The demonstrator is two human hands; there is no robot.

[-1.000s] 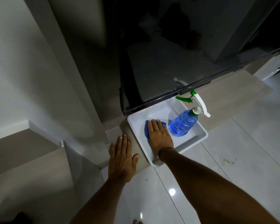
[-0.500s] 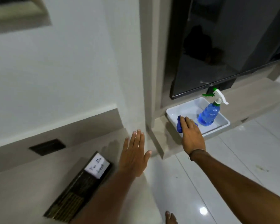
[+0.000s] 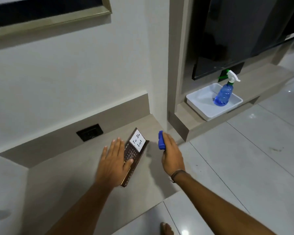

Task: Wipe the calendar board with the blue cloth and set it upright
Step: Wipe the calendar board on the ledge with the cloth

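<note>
The dark calendar board (image 3: 137,150), with a white "To Do List" note at its far end, lies flat on a low beige ledge (image 3: 75,175). My left hand (image 3: 113,161) rests on the board's near left part, fingers spread and thumb on its face. To the right of the board hovers my right hand (image 3: 172,154), closed around the folded blue cloth (image 3: 161,140), which sticks out past the fingers. The cloth is clear of the board.
A white tray (image 3: 209,114) holding a blue spray bottle (image 3: 224,94) sits on a lower shelf at the right, under a black screen (image 3: 244,34). A dark wall socket (image 3: 90,132) sits behind the board. Glossy floor tiles (image 3: 244,158) lie to the right; a toe (image 3: 166,228) shows at the bottom.
My right hand has lifted the blue cloth out of the tray and carried it left to beside the board. My left hand has come down onto the board. The view swung left.
</note>
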